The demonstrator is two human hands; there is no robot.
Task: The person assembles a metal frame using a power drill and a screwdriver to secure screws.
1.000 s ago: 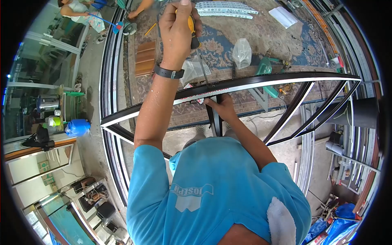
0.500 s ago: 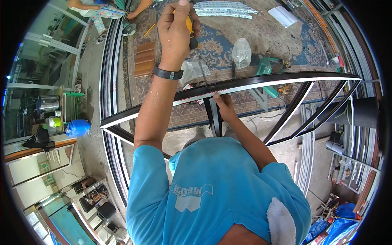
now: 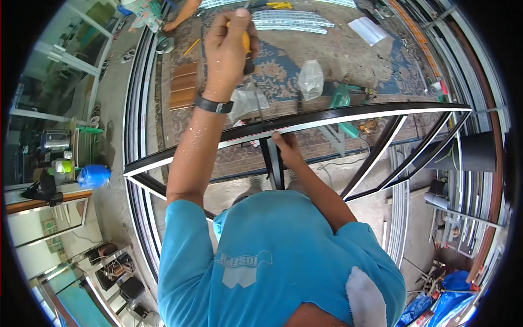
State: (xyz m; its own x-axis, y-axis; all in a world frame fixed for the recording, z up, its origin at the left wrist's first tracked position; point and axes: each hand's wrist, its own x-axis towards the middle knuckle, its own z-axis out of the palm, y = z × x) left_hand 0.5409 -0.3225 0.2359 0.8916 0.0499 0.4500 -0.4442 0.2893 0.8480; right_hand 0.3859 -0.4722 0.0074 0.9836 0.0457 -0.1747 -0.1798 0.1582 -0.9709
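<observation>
My left hand [image 3: 226,52], with a black watch on its wrist, is closed around the yellow and black handle of a screwdriver [image 3: 248,54]. The screwdriver's long shaft slants down to the top bar of a black and white metal frame [image 3: 327,118], where its tip meets the bar near the middle. Just below that spot, my right hand [image 3: 287,150] grips the frame where an upright bar [image 3: 272,163] joins the top bar. Its thumb lies against the white face; some fingers are partly hidden.
Another person's hand [image 3: 171,24] rests near the floor at upper left. A patterned carpet [image 3: 283,68] carries a clear plastic bag [image 3: 311,80], a green power tool [image 3: 340,98], brown panels [image 3: 184,86] and wrapped strips [image 3: 291,22]. Long metal profiles [image 3: 139,103] lie at left.
The whole view has shifted, so the frame and both hands appear slightly farther left and lower. Both hands keep their hold, with the screwdriver still against the top bar.
</observation>
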